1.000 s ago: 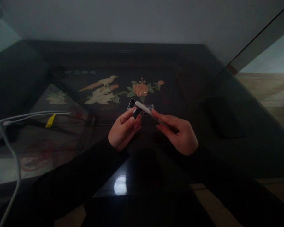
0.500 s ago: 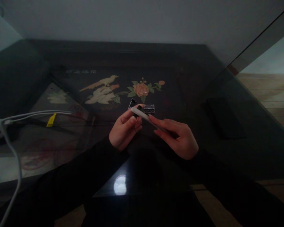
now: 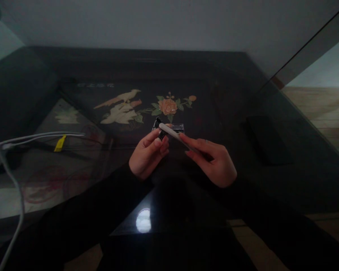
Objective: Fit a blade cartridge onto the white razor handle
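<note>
My left hand point(image 3: 147, 156) is curled, with the fingertips pinching a small dark object point(image 3: 161, 134) that is too dim to identify. My right hand point(image 3: 214, 163) holds a slim white stick point(image 3: 171, 132); the stick's far end lies across the left fingertips and touches the dark object. Both hands hover over a dark glass-topped table point(image 3: 231, 113) painted with a bird point(image 3: 121, 98) and an orange flower point(image 3: 167, 106). Just beyond the fingers a small clear box point(image 3: 178, 127) sits on the table, with a tiny black piece point(image 3: 157, 121) at its left.
White cables point(image 3: 45, 136) with a yellow tag point(image 3: 60, 143) run in from the left edge. A flat dark object point(image 3: 267, 140) lies at the right. A lamp's reflection point(image 3: 143, 221) shines on the glass near me. A pale wall stands behind the table.
The white stick's far end dipped toward the left fingertips, then rose slightly. Both hands stay in nearly the same place.
</note>
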Action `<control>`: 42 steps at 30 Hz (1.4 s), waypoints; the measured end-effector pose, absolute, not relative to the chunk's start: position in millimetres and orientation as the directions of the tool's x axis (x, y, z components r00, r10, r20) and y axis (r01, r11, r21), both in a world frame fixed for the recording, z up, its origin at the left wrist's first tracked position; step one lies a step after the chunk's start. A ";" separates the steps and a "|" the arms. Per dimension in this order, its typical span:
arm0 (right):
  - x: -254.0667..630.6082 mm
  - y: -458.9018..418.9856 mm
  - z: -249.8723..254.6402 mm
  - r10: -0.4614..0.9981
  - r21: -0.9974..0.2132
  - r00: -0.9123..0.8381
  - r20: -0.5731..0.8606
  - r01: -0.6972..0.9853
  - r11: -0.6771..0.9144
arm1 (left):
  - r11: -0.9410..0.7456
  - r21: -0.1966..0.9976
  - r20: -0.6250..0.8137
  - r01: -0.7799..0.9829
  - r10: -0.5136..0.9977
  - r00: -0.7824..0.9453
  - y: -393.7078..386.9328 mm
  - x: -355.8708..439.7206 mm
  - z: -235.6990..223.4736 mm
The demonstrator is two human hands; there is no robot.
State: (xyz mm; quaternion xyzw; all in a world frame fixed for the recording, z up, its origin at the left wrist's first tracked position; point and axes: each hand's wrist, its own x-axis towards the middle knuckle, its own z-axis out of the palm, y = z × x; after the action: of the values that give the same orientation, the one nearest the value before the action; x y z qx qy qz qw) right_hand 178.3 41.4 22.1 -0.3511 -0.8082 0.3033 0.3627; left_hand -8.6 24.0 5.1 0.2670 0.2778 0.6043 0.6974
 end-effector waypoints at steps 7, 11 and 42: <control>179.6 43.5 20.8 0.810 -0.741 -0.457 0.367 0.382 0.552 | 0.120 0.710 -0.066 -0.694 0.992 0.104 22.9 -7.1 6.9; 179.0 42.1 21.8 0.803 -0.749 -0.470 0.367 0.363 0.555 | 0.120 0.711 -0.073 -0.693 0.993 0.096 23.2 -7.2 7.4; 179.3 43.0 20.8 0.817 -0.750 -0.459 0.348 0.387 0.537 | 0.123 0.715 -0.071 -0.689 0.992 0.103 23.8 -6.6 6.9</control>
State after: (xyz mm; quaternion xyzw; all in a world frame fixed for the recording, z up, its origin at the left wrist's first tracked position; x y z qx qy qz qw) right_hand 179.3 43.0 20.8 -0.3766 -0.7998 0.2997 0.3589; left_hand -6.6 23.8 6.9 0.2666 0.2845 0.6063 0.6931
